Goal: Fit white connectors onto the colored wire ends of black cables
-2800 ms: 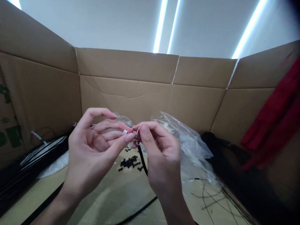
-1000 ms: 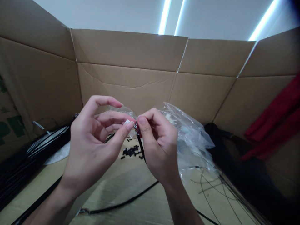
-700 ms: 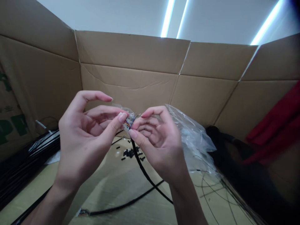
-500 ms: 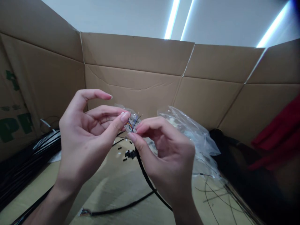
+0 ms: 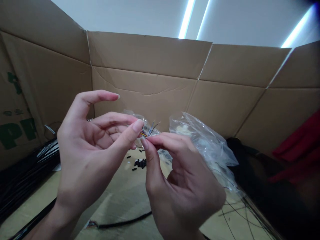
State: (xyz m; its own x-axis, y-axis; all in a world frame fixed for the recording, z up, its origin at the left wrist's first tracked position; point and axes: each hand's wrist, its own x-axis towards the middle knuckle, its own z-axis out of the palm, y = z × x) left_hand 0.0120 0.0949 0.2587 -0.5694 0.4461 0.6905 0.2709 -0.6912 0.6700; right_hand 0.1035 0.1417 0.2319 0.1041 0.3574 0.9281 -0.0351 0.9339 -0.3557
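Looking into a pen of tall tan corrugated cardboard walls here, with a flat cardboard base underneath. Off to the right there's a dark red cloth, and on the left a long bundle wrapped in shiny black plastic. A big crinkly clear plastic bag sits just right of centre, and a thick black cable runs along the near edge.

Both bare hands are raised in the middle, wrists low, and the left hand and right hand are almost touching at the fingertips. Between them, in front of the bag, is a little bunch of thin multicoloured wires. They'd be super light and springy, and easy to bend, so I'd take them close to the tips. The left thumb and right index finger are closed up right at them, but I can't tell which one actually has a grip. Small black sleeves lie below on the base.
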